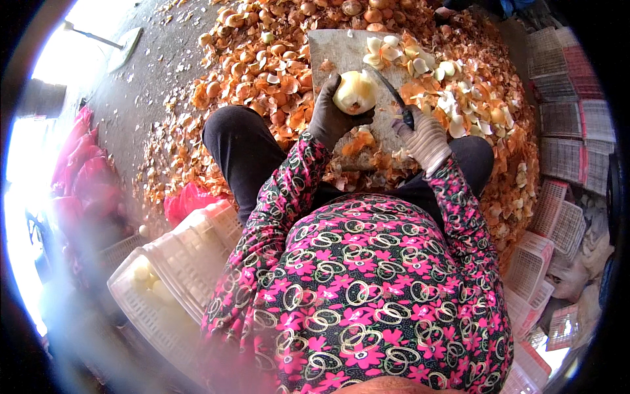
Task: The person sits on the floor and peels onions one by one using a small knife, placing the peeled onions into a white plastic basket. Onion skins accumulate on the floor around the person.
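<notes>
littering board (pixel 336 46), floor (pixel 161 59); onion skins (pixel 485 65)

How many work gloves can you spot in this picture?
2: a dark glove on the left hand, which holds a peeled onion, and a paler glove on the right hand, which grips a knife. Others could be hidden under the onion skins.

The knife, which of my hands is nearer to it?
Right. Your right hand is wrapped around the knife itself, while your left hand is off to its left, holding a pale onion.
</notes>
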`<state>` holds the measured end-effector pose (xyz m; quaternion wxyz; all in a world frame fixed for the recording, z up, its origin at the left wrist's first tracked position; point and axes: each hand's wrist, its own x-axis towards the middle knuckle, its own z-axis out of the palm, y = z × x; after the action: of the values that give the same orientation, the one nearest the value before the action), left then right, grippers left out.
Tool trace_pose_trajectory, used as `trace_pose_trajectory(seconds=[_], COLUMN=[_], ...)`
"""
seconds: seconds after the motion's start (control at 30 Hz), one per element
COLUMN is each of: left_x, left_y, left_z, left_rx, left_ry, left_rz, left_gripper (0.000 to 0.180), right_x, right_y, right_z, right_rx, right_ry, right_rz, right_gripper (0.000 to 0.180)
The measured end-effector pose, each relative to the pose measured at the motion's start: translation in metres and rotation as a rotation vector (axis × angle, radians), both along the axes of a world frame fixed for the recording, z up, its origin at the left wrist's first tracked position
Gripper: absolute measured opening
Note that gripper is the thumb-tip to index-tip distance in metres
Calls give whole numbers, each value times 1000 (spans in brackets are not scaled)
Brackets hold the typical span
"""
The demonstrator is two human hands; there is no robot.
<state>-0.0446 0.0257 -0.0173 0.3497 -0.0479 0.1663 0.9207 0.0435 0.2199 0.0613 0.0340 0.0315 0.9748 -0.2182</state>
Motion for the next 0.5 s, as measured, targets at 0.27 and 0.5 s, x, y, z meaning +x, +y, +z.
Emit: trace_pose_trajectory(seconds=[0.27,0.5], left_x=[2,0], left_y=[6,2], left_z=[-13,-15], left_rx=[-73,-163], left_ry=[-3,69], left_rz=[132,170], left_gripper=[62,61], right_x=[19,16], right_y=[-31,-42], right_z=[-8,2], right_rx=[-190,-155], right_ry=[-33,-137], right_rz=[-52,-75], right_gripper=[39,43])
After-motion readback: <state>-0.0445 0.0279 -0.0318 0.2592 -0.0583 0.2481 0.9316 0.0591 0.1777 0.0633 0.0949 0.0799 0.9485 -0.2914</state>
